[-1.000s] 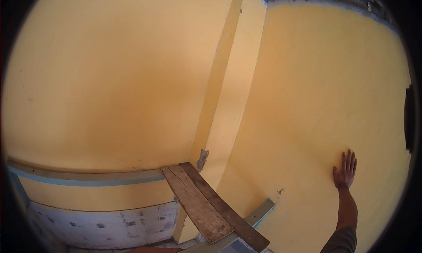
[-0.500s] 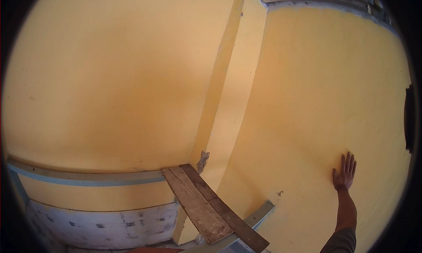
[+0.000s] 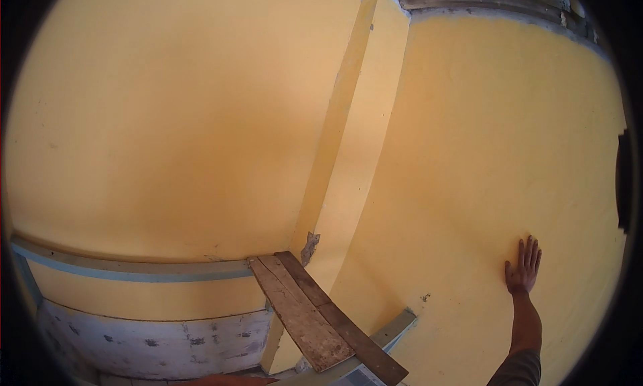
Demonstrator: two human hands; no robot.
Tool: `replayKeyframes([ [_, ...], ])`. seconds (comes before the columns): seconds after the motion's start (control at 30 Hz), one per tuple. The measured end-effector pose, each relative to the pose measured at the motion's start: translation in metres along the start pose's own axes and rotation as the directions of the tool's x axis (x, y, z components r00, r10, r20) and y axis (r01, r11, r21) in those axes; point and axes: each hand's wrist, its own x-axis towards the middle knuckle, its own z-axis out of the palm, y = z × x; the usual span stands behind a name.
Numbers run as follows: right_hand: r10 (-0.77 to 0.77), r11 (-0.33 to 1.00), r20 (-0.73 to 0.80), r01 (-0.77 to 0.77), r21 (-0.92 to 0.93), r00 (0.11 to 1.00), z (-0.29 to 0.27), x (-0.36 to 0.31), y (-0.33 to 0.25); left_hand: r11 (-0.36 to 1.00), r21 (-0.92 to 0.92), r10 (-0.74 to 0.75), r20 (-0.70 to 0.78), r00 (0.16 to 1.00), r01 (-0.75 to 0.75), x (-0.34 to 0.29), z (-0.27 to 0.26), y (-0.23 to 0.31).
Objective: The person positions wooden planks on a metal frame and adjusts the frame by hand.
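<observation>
My right hand (image 3: 523,269) lies flat against the yellow wall (image 3: 462,158) on the right. Its fingers are stretched upward and the thumb stands apart; it holds nothing. At the lower edge a strip of my left arm (image 3: 224,380) shows beside the blue-grey rail. The fingers on that side cannot be made out. Two worn wooden boards, one pale brown (image 3: 305,319) and one darker (image 3: 348,329), lie side by side across the rails between my arms.
A blue-grey rail (image 3: 140,271) runs along the left wall, and another rail end (image 3: 395,327) reaches the right wall. A yellow pillar (image 3: 358,131) with chipped plaster (image 3: 310,248) stands in the corner. Below left is a stained white wall band (image 3: 154,346). A weathered ledge (image 3: 489,3) tops the right wall.
The view has shifted slightly. My right hand stays flat on the wall in nearly the same place, and the boards lie as before.
</observation>
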Motion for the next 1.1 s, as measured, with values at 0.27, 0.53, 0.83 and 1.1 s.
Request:
replayKeyframes([
  [0.27,-0.021,1.000,-0.040,0.021,-0.011,0.999,0.003,0.000,0.002,0.995,-0.034,0.089,-0.008,0.996,-0.090,0.002,0.000,-0.004],
  [0.53,-0.020,1.000,-0.041,0.020,0.002,0.999,0.002,-0.001,0.001,0.987,0.160,0.000,-0.144,0.990,0.024,-0.014,-0.002,0.023],
  [0.83,-0.041,0.998,-0.068,0.038,-0.048,0.997,0.005,-0.001,0.003,0.999,-0.026,0.030,-0.039,0.999,-0.031,-0.003,0.002,0.006],
  [1.1,-0.049,0.998,-0.081,0.045,-0.049,0.996,0.006,-0.002,0.004,0.995,-0.088,0.038,0.022,0.999,-0.036,-0.008,-0.003,0.022],
])
